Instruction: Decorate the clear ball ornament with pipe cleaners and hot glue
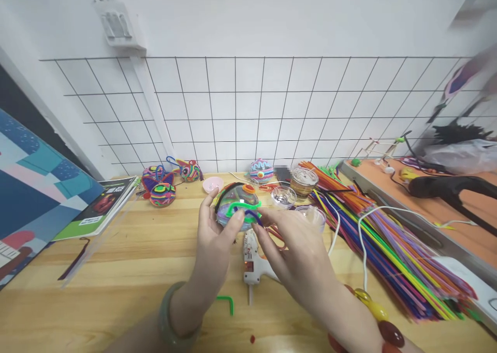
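My left hand (217, 234) is closed around a clear plastic ball (235, 192) that has colourful pipe cleaners on it. A wavy green pipe cleaner (248, 205) runs across its front, under my left thumb, and an orange coil (249, 189) sits near the top. With thumb and forefinger, my right hand (295, 249) pinches a dark blue pipe cleaner (254, 217) against the ball, just below the green one. Beneath the hands a white glue gun (250, 260) lies on the table, its handle partly hidden by my right hand.
A bundle of pipe cleaners (388, 254) lies at the right beside a white cable (361, 239). Behind the hands are a pink dish (213, 185), clear cups (304, 181) and a finished-looking ball (261, 170). Colourful fish-like ornaments (162, 193) and a magazine (97, 210) are at the left.
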The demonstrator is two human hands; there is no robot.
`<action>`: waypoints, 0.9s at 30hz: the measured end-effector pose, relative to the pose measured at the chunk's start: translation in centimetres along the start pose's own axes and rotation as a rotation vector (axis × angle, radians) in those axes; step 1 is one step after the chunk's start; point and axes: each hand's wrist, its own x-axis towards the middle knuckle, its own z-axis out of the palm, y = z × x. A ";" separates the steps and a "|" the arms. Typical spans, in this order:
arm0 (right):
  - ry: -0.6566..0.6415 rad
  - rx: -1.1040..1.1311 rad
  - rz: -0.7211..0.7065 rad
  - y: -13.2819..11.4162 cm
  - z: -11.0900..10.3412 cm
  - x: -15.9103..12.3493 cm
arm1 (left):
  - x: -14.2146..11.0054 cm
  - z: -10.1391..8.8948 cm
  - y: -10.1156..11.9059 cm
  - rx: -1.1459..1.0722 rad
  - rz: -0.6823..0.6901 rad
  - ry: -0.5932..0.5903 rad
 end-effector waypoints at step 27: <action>0.075 0.123 -0.011 0.3 0.3 -0.1 | -0.1 0.0 0.0 -0.111 -0.051 -0.061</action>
